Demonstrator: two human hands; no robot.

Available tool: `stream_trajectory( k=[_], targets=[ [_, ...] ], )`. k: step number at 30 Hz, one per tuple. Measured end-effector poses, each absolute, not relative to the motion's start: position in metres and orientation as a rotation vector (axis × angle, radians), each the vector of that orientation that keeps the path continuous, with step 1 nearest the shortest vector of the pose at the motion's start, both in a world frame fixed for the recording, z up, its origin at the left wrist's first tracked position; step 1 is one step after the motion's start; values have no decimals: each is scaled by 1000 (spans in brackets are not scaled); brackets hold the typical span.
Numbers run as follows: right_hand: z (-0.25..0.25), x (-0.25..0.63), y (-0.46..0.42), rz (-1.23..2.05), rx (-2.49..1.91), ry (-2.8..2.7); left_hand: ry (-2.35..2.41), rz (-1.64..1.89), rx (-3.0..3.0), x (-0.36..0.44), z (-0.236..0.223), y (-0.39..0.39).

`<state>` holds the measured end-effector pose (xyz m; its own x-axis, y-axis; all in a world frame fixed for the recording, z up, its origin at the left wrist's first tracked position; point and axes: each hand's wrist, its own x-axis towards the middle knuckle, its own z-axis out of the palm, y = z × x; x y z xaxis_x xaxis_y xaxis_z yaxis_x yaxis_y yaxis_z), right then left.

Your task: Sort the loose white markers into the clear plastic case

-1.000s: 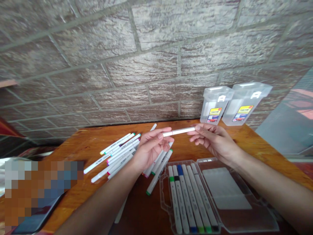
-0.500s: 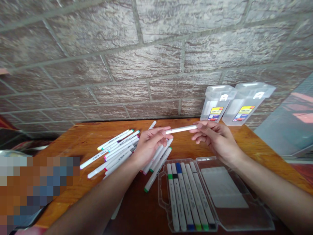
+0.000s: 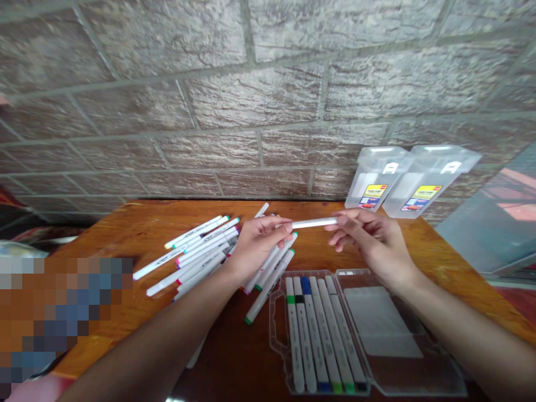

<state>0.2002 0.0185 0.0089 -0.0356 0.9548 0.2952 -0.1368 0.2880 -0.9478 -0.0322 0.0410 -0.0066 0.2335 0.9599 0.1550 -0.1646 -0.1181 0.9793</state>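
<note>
Between my two hands, a white marker point(image 3: 314, 223) is held nearly level above the table. The fingers of my left hand point(image 3: 262, 243) pinch one end of it. At the other end, the thumb and fingers of my right hand point(image 3: 372, 237) close on the marker. Below the hands lies a clear plastic case point(image 3: 277, 324), opened flat, with a row of several white markers point(image 3: 316, 340) in its left half. Loose white markers point(image 3: 205, 245) with coloured ends lie in a pile behind and beside my left hand, which partly covers them.
Two clear plastic containers point(image 3: 374, 178) with labels stand at the back right of the wooden table point(image 3: 125, 240), against a stone-patterned wall point(image 3: 285, 100). A blurred-out patch point(image 3: 62, 318) hides the left front of the table. The open case lid point(image 3: 402, 357) lies under my right forearm.
The view has shifted slightly. Both hands keep hold of the marker, and my left fingers now cover more of its left end. The markers in the case and in the pile look unchanged.
</note>
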Motion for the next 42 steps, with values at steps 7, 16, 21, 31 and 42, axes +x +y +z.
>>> stream_trajectory(
  k=[7, 16, 21, 31, 42],
  targets=[
    [11, 198, 16, 1029, -884, -1328, 881, 1185, 1324, -32, -5, 41],
    [10, 198, 18, 1043, -886, -1313, 876, 1178, 1332, -30, -2, 39],
    [11, 199, 18, 1054, -882, -1301, 868, 1189, 1355, -30, -1, 39],
    [12, 198, 16, 1000, -897, -1381, 946, 1173, 1408, -29, 0, 38],
    [6, 197, 13, 792, -1052, -1577, 917, 1126, 1589, -29, -8, 34]
  ],
)
